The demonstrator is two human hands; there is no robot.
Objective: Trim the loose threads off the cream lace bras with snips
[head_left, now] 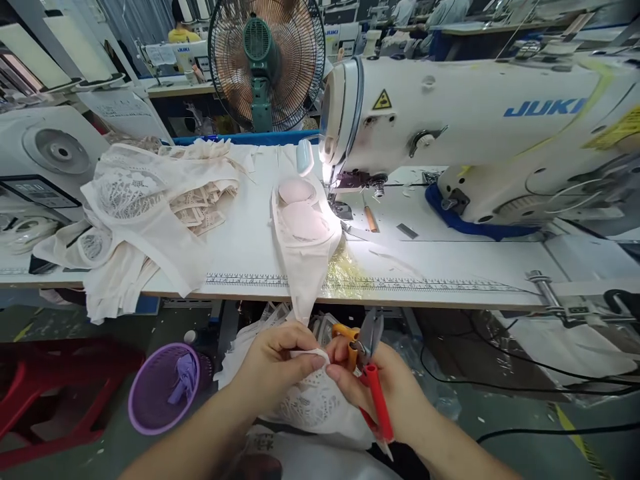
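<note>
Above my lap, my left hand (285,363) pinches the edge of a white lace bra (313,403) between thumb and fingers. My right hand (385,383) is closed around orange-handled scissors (369,333), blades pointing up, and a red-handled tool (381,403) with a pale pointed end directed down. Its thumb and fingertips also meet the bra's edge beside my left thumb. A pale bra cup piece (305,223) lies on the table by the sewing machine needle, its tapered end hanging over the front edge behind my left hand. Whether the two are joined is hidden.
A white JUKI sewing machine (450,113) stands at the right of the table (250,247). Bra pieces (145,207) are piled at left. An orange-handled tool (370,219) lies by the needle. A fan (260,63) stands behind; a purple basket (150,400) and red stool (60,387) are below.
</note>
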